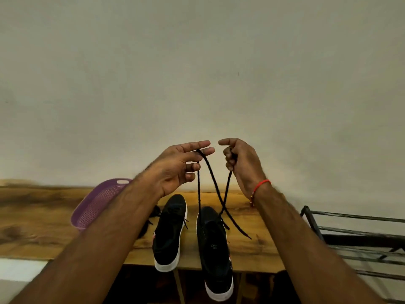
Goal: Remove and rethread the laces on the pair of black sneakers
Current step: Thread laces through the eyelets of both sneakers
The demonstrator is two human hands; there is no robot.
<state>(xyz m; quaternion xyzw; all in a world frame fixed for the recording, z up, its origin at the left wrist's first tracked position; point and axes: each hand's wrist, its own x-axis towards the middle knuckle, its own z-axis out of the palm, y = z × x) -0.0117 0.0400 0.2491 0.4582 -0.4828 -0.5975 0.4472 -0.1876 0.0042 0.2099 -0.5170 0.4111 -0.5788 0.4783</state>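
Left hand [175,167] and right hand [241,163] holding braided black lace [211,178], above canvas sneakers [213,238]

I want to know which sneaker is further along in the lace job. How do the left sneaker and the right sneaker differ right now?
The right sneaker has its black lace pulled up, held by the left hand and right hand; the left sneaker has its lace lying loose at its front. The right sneaker hangs further over the wooden table's near edge than the left sneaker. Both are black with white soles.
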